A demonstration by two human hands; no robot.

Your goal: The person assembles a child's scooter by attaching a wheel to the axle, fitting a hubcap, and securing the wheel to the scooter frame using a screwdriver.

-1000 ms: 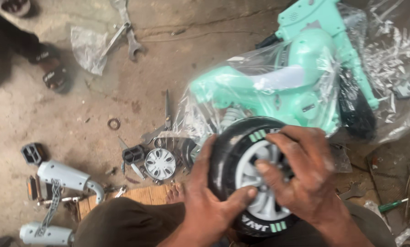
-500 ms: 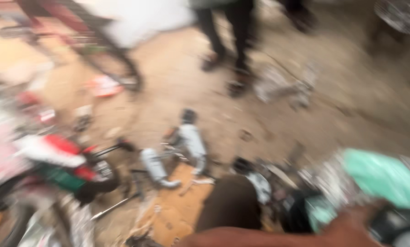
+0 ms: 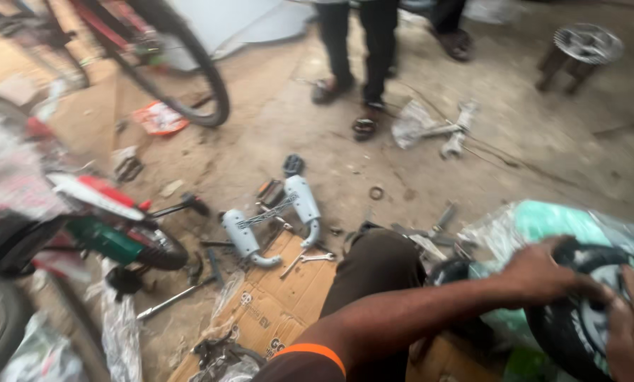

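Note:
My left hand point(image 3: 543, 272) rests on top of a small black wheel point(image 3: 579, 322) with a grey hub at the lower right, fingers curled over its tyre. My right hand point(image 3: 632, 325) grips the same wheel from the right edge and is partly cut off by the frame. Behind the wheel lies a mint-green plastic ride-on body point(image 3: 543, 223) wrapped in clear plastic. My left arm reaches across from the bottom centre, and my knee point(image 3: 373, 269) in dark trousers is below it.
Two grey curved parts point(image 3: 271, 216) and a small spanner point(image 3: 310, 259) lie by a flattened cardboard sheet point(image 3: 281, 297). A red and green bicycle point(image 3: 105, 219) lies at left, another bicycle wheel point(image 3: 182, 78) stands at top left. A person's legs in sandals point(image 3: 363, 71) stand at top centre.
My view swung left from the wheel and green body to the floor and bicycles. Both hands stayed on the wheel, which now sits at the lower right edge.

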